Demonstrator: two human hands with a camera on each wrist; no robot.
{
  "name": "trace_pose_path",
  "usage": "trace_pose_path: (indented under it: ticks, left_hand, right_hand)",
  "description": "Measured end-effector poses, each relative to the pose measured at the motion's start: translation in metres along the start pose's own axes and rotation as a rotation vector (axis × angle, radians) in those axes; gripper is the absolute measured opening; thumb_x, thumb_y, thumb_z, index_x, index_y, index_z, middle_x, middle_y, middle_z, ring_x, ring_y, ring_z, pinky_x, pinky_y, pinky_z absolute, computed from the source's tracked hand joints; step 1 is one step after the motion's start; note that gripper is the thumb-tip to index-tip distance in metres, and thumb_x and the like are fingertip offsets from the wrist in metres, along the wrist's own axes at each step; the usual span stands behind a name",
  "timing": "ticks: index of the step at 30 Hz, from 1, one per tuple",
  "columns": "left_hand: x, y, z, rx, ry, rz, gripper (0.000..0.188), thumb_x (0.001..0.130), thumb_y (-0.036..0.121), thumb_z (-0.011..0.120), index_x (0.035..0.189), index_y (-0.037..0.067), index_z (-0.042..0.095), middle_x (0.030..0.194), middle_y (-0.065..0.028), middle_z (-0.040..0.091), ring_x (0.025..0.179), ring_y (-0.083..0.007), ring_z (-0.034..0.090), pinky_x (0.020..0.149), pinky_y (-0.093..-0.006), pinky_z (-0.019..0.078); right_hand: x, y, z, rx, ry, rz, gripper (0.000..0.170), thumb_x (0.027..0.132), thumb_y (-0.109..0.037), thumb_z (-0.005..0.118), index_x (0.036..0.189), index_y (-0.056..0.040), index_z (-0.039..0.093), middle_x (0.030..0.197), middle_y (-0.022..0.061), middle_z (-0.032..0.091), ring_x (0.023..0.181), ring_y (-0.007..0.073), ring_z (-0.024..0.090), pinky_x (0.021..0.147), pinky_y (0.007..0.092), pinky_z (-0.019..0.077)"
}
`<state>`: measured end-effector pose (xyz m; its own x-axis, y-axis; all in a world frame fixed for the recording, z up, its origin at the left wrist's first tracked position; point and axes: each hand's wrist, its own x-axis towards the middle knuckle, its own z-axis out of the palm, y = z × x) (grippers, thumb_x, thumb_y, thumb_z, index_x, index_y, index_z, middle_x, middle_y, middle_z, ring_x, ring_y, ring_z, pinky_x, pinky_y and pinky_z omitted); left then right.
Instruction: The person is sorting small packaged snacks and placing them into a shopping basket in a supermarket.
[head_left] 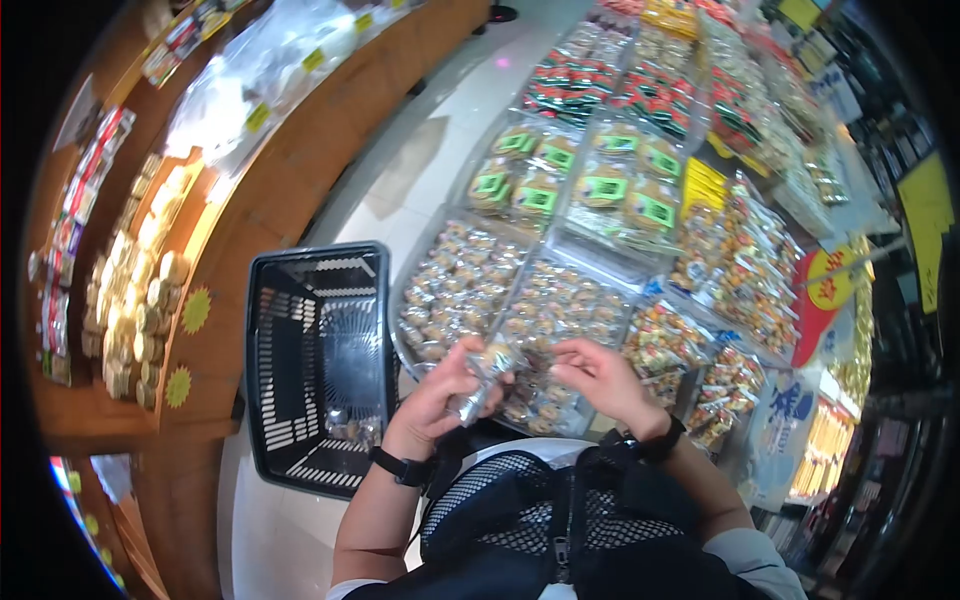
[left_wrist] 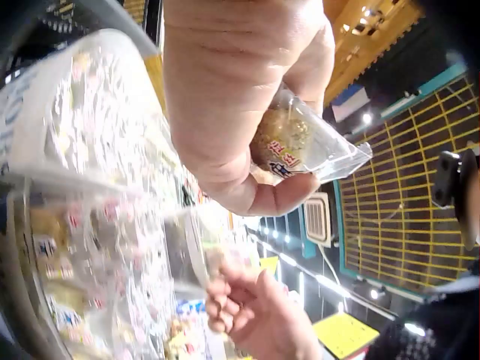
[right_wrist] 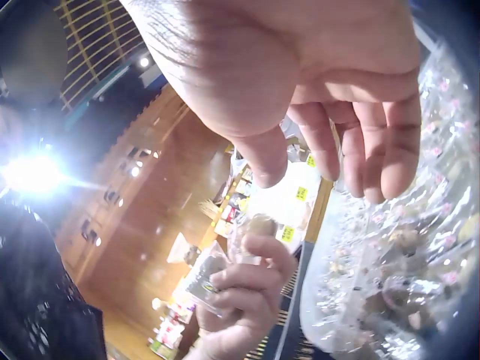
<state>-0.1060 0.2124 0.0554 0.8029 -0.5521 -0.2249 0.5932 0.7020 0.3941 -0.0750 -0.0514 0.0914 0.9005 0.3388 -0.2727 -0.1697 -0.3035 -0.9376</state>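
My left hand holds a small round snack in a clear wrapper, with red and dark print on it. More of the clear wrapping shows past the fingers in the right wrist view. To the right, my right hand hovers over bins of similar snacks, its fingers loosely bent and nothing between thumb and fingertips. Wrapped snacks fill the near-left bin, and more wrapped snacks lie in the bin beside it.
A black shopping basket stands left of the bins, with a few wrapped snacks at its near end. Wooden shelves line the left. Bagged goods lie farther back; colourful packets and a red-yellow sign are at right.
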Motion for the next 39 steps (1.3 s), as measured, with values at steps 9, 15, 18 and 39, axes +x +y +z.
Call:
trace_pose_path:
  ticks: [9,15,18,39]
  left_hand:
    - [0.044,-0.029,0.045,0.484,0.023,-0.186,0.056,0.093,0.005,0.060,0.143,0.010,0.036,0.111,-0.0090,0.064,0.100,-0.0140,0.063,0.090,-0.0287,0.0473]
    - [0.062,-0.044,0.032,0.837,0.163,-0.185,0.024,0.095,0.016,0.068,0.114,0.004,0.063,0.096,-0.0001,0.065,0.090,-0.0104,0.060,0.080,-0.0304,0.0477]
    - [0.068,-0.046,0.030,1.155,0.188,-0.012,0.021,0.092,0.022,0.072,0.096,0.002,0.068,0.092,-0.0050,0.066,0.083,-0.0163,0.062,0.074,-0.0340,0.0490]
    - [0.063,-0.056,0.049,2.127,-0.168,-0.063,0.027,0.081,0.020,0.072,0.108,0.018,0.071,0.126,-0.0026,0.060,0.103,-0.0303,0.066,0.084,-0.0402,0.0546]
  right_hand:
    - [-0.019,0.020,-0.029,0.385,-0.030,0.113,0.020,0.093,-0.011,0.070,0.106,-0.0018,0.059,0.086,0.0013,0.065,0.074,0.0070,0.060,0.063,0.0245,0.0490]
    - [-0.023,0.016,-0.031,0.599,-0.001,0.170,0.023,0.090,-0.007,0.071,0.108,-0.0005,0.058,0.092,0.0057,0.067,0.078,0.0095,0.063,0.067,0.0254,0.0516]
    - [-0.019,0.030,-0.033,0.426,-0.019,0.065,0.030,0.092,-0.007,0.069,0.119,-0.0027,0.056,0.102,0.0064,0.065,0.091,0.0131,0.065,0.081,0.0256,0.0517]
    - [-0.028,0.055,-0.027,-0.689,0.076,0.043,0.032,0.079,-0.013,0.070,0.100,0.0038,0.054,0.087,0.0258,0.065,0.084,0.0453,0.065,0.073,0.0512,0.0530]
